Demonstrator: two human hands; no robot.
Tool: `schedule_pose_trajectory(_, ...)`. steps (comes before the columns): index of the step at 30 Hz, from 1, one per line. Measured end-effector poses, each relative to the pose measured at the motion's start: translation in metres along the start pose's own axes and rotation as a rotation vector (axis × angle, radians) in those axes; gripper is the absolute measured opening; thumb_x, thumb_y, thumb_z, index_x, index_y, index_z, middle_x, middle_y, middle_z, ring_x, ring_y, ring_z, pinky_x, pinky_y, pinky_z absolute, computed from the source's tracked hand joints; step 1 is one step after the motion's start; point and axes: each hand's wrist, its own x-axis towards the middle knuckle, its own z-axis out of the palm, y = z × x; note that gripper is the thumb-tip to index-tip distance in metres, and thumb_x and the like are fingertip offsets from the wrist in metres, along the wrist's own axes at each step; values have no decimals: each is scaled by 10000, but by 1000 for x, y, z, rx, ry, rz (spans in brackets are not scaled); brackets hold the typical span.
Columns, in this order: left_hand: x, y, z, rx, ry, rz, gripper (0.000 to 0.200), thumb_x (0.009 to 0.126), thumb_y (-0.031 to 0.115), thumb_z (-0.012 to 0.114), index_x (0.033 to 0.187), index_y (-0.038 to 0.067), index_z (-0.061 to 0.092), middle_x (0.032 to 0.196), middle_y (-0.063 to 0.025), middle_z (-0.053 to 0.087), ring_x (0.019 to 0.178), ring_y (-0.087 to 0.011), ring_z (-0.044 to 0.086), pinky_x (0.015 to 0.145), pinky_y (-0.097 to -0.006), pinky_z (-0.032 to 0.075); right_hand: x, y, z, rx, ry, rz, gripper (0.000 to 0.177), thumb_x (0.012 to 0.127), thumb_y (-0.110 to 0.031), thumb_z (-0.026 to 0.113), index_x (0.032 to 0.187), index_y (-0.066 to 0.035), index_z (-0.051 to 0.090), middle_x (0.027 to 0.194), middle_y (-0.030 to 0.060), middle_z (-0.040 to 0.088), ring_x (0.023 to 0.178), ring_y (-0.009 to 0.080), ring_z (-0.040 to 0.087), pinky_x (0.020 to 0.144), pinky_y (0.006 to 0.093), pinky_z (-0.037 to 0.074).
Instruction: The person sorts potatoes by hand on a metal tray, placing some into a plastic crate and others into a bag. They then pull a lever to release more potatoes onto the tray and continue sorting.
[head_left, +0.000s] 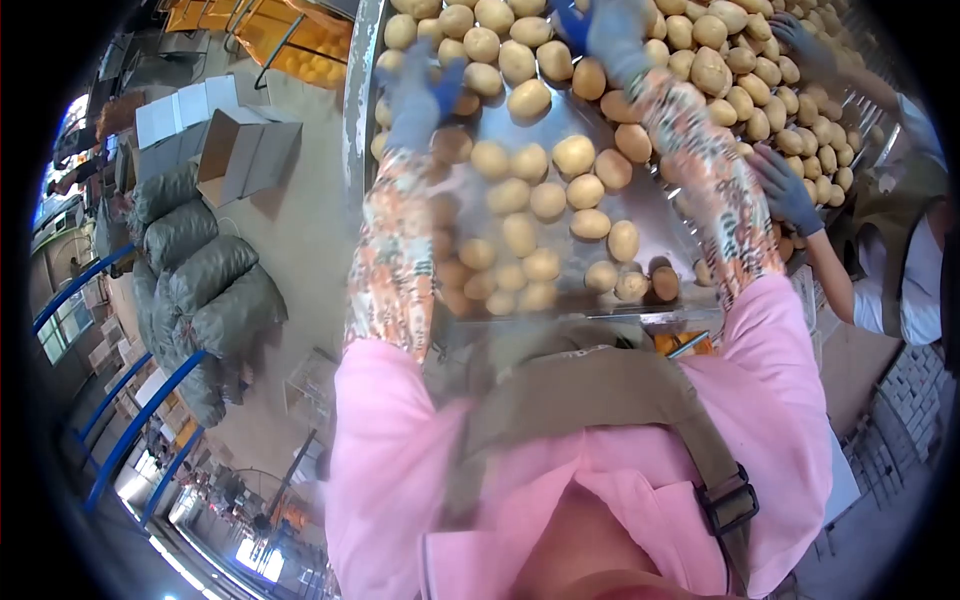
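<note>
Many yellow-brown potatoes (548, 200) lie spread on a shiny metal sorting table (660, 225) in front of me. My left hand (418, 92), in a blue glove and floral sleeve guard, hovers blurred over potatoes at the table's left side; what it holds is unclear. My right hand (605, 30), also blue-gloved, reaches into the potato pile at the top; its fingers are among the potatoes and its grip is hidden.
A co-worker at the right has a gloved hand (785, 190) and another hand (800, 40) on the potatoes. Filled mesh sacks (205, 290) and open cardboard boxes (245, 150) stand on the floor at the left. The table's metal edge (358, 90) runs beside them.
</note>
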Motion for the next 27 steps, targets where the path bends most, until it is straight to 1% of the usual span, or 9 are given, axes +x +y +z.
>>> schedule_pose_trajectory(1, -3, 11, 11, 148, -191, 79, 888, 781, 614, 630, 1501, 223, 285, 1510, -240, 298, 1401, -389, 286, 1139, -483, 226, 3, -2, -35, -39, 248, 86, 555, 795, -463, 640, 1264, -175, 565, 1325, 148, 509, 1295, 355, 403, 1101, 484, 277)
schedule_pose_trajectory(2, -21, 26, 30, 371, -93, 39, 988, 751, 671, 616, 1534, 259, 175, 1574, -212, 141, 1442, -463, 61, 1151, -580, 55, 2, 3, -53, -40, 228, 94, 555, 795, -463, 640, 1264, -175, 565, 1325, 148, 509, 1295, 355, 403, 1101, 484, 277)
schedule_pose_trajectory(5, -49, 23, 31, 452, -89, 132, 976, 762, 655, 615, 1535, 282, 151, 1584, -182, 127, 1413, -538, -15, 1114, -662, 54, -1, 7, -88, 19, -649, 343, 652, 827, -528, 611, 1343, -152, 478, 1363, 148, 500, 1284, 312, 435, 1090, 441, 315)
schedule_pose_trajectory(12, -131, 1, 19, 347, -207, 101, 673, 902, 543, 502, 1493, 300, 290, 1512, -122, 329, 1388, -513, 155, 1046, -704, 196, -79, 44, -33, -70, -117, -538, 160, 970, -213, 483, 959, -70, 553, 679, 6, 470, 511, 166, 399, 508, 263, 386)
schedule_pose_trajectory(13, -147, -3, 25, 311, -178, 107, 609, 926, 495, 485, 1475, 278, 335, 1478, -140, 363, 1371, -499, 202, 1026, -696, 230, -88, 27, -61, 340, -416, 110, 356, 841, -392, 624, 1035, -94, 646, 923, 147, 692, 819, 339, 663, 714, 415, 519)
schedule_pose_trajectory(14, -166, -11, 37, 311, -165, 106, 609, 926, 495, 485, 1475, 278, 335, 1478, -140, 363, 1371, -499, 202, 1026, -696, 230, -109, 70, 2, 72, -470, -63, 331, 860, -388, 608, 1085, -147, 641, 965, 129, 675, 889, 343, 645, 757, 418, 514)
schedule_pose_trajectory(16, -205, -24, 57, 275, -23, 230, 598, 929, 471, 490, 1474, 277, 338, 1485, -135, 352, 1362, -511, 213, 1032, -692, 227, -162, 19, -63, 191, -156, -209, 264, 900, -337, 583, 1095, -170, 640, 972, 121, 629, 931, 287, 622, 792, 389, 498)
schedule_pose_trajectory(20, -271, -11, 59, 344, -3, 145, 621, 927, 446, 506, 1480, 223, 332, 1529, -115, 291, 1346, -529, 226, 1044, -695, 194, -229, -35, -103, -131, -479, -73, 350, 910, -364, 535, 1237, -246, 572, 1151, 87, 597, 1107, 292, 553, 947, 438, 432)
schedule_pose_trajectory(27, -330, 3, 57, 238, -75, 6, 747, 914, 488, 490, 1512, 122, 233, 1543, -114, 274, 1376, -462, 221, 1104, -649, 101, -344, -61, -118, 80, -445, 21, 497, 923, -390, 483, 1388, -215, 472, 1484, 123, 367, 1374, 372, 304, 1107, 503, 256)
